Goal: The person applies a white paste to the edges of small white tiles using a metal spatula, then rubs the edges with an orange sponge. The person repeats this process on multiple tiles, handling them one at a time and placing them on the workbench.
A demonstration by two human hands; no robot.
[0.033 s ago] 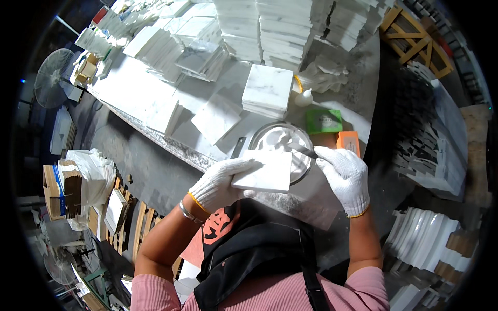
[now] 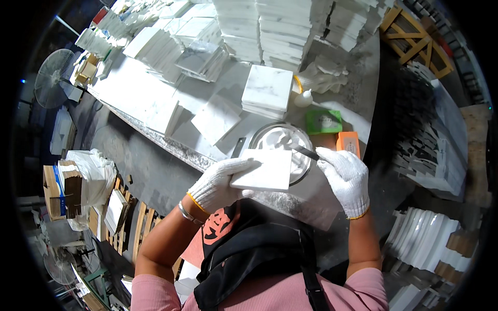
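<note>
Wearing a white knit glove, my left hand [image 2: 220,181] is closed on the left edge of a square white marble tile [image 2: 265,172], held nearly flat over the table's near edge. My gloved right hand [image 2: 346,180] grips a narrow dark spatula [image 2: 304,151], whose far end reaches over white paste [image 2: 273,139] in a round metal-rimmed container [image 2: 255,136]. The tile covers the container's near left part. Just left of the container lies a flat dark strip [image 2: 238,147] with a hole in its end.
Beyond the container stand a short tile stack [image 2: 268,88], a small white bottle [image 2: 303,98], a green box [image 2: 324,121] and an orange box [image 2: 348,142]. A loose tile [image 2: 216,120] lies to the left. Tall tile stacks [image 2: 285,31] fill the table's back; crumpled gloves [image 2: 321,78] rest before them.
</note>
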